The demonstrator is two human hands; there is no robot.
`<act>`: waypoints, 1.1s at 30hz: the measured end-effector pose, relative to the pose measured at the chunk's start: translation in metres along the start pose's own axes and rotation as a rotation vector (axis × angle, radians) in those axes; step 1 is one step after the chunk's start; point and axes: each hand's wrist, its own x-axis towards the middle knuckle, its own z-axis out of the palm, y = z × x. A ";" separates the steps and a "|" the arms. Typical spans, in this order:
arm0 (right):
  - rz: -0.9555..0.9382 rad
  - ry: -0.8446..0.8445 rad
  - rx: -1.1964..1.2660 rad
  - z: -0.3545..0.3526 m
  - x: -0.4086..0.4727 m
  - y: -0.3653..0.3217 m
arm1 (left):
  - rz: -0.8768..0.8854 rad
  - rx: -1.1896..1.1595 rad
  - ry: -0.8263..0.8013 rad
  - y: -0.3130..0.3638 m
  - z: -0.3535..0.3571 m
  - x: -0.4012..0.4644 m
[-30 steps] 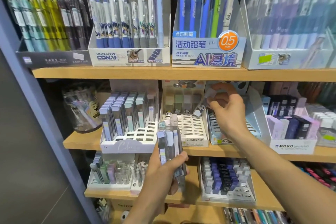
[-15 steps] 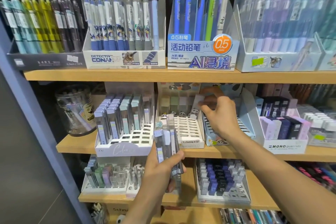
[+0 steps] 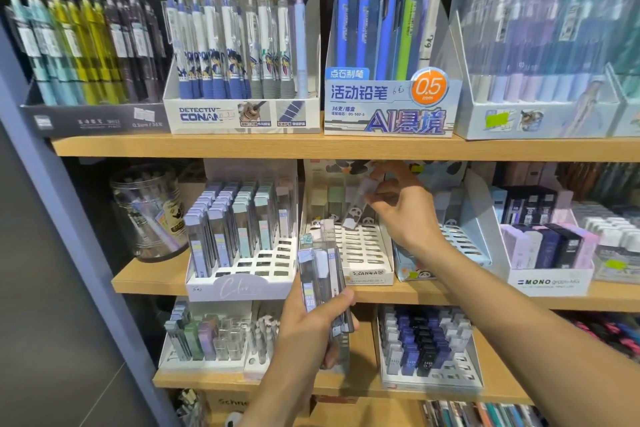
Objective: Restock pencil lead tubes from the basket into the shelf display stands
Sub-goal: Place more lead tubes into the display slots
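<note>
My left hand (image 3: 308, 326) grips a bundle of several clear pencil lead tubes (image 3: 320, 274) upright in front of the middle shelf's edge. My right hand (image 3: 403, 208) reaches under the upper shelf and pinches one panda-print lead tube (image 3: 360, 204), tilted, over the back rows of the white slotted panda stand (image 3: 367, 253). A few pastel tubes stand at that stand's back. To its left, a white display stand (image 3: 242, 282) holds several rows of lead tubes, with its front slots bare. No basket is in view.
Boxes of mechanical pencils (image 3: 242, 55) line the top shelf (image 3: 311, 147). A clear jar (image 3: 149, 211) stands at the middle shelf's left, a MONO box (image 3: 550, 282) at its right. More lead stands (image 3: 426, 347) fill the lower shelf. A grey upright (image 3: 52, 184) borders the left.
My right hand has shifted slightly left at the back of the panda stand with the tilted tube. My left hand keeps the bundle in about the same place.
</note>
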 end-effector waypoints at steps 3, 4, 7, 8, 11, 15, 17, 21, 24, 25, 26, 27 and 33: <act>-0.033 -0.046 -0.040 -0.002 0.003 -0.001 | -0.003 0.003 -0.006 0.001 0.000 -0.001; -0.041 -0.056 -0.054 -0.002 0.004 -0.002 | -0.004 0.002 -0.006 0.001 0.000 -0.001; -0.096 -0.093 -0.088 0.000 0.004 -0.001 | -0.008 -0.002 -0.003 0.000 -0.001 -0.002; -0.118 -0.101 -0.107 0.001 0.004 -0.002 | -0.005 -0.004 -0.006 0.001 0.000 -0.002; -0.120 -0.086 -0.085 0.003 0.004 -0.002 | 0.003 -0.008 -0.014 0.002 0.000 -0.004; -0.100 -0.035 -0.025 0.003 0.001 0.001 | 0.009 -0.013 -0.010 0.003 -0.002 -0.003; -0.074 -0.016 0.020 0.003 -0.002 0.003 | 0.010 -0.011 -0.016 0.004 -0.002 -0.003; -0.034 0.044 0.100 0.008 -0.002 0.005 | 0.001 0.010 -0.017 0.004 -0.002 -0.003; -0.013 0.082 0.147 0.013 -0.002 0.003 | 0.001 0.013 -0.018 0.003 -0.003 -0.002; -0.006 0.098 0.149 0.013 -0.002 0.003 | -0.001 0.011 -0.017 0.003 -0.004 -0.002; 0.010 0.124 0.156 0.013 0.000 0.003 | -0.003 0.010 -0.019 0.003 -0.004 -0.002; 0.021 0.153 0.168 0.012 0.001 0.003 | -0.003 0.012 -0.024 0.003 -0.004 -0.002; 0.035 0.075 0.118 0.012 0.003 0.005 | -0.003 0.008 -0.027 0.003 -0.004 -0.001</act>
